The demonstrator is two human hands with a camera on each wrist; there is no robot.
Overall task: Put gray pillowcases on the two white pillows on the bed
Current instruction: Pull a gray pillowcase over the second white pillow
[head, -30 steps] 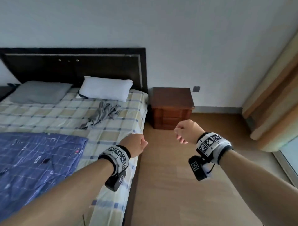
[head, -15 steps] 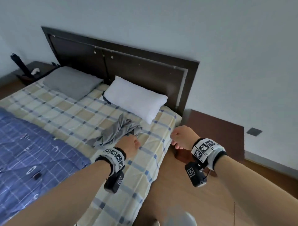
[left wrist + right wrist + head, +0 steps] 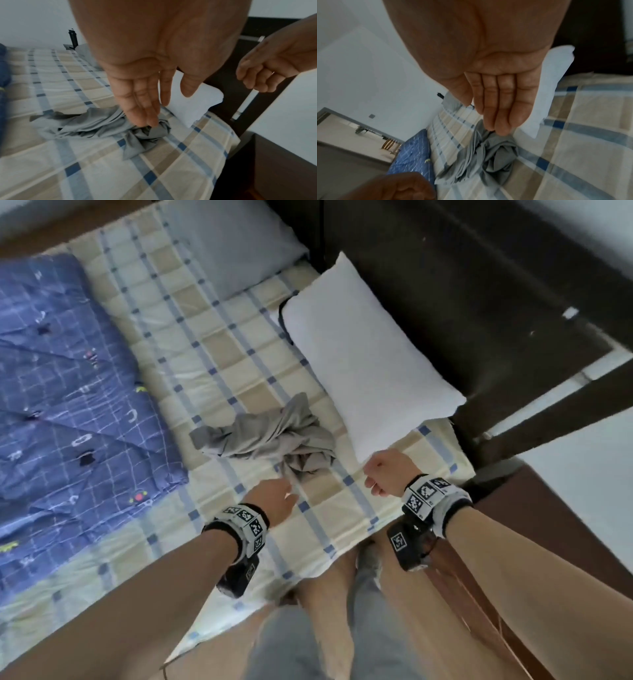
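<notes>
Head view: gray pillowcase (image 3: 270, 436) lies crumpled beside white pillow (image 3: 363, 354).

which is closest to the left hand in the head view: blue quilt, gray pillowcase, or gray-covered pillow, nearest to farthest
From the left hand:
1. gray pillowcase, crumpled just beyond the fingertips
2. blue quilt, off to the left
3. gray-covered pillow, far by the headboard

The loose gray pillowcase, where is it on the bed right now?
In the head view the gray pillowcase lies crumpled on the checked sheet, beside the near end of the white pillow, just ahead of the left hand.
</notes>
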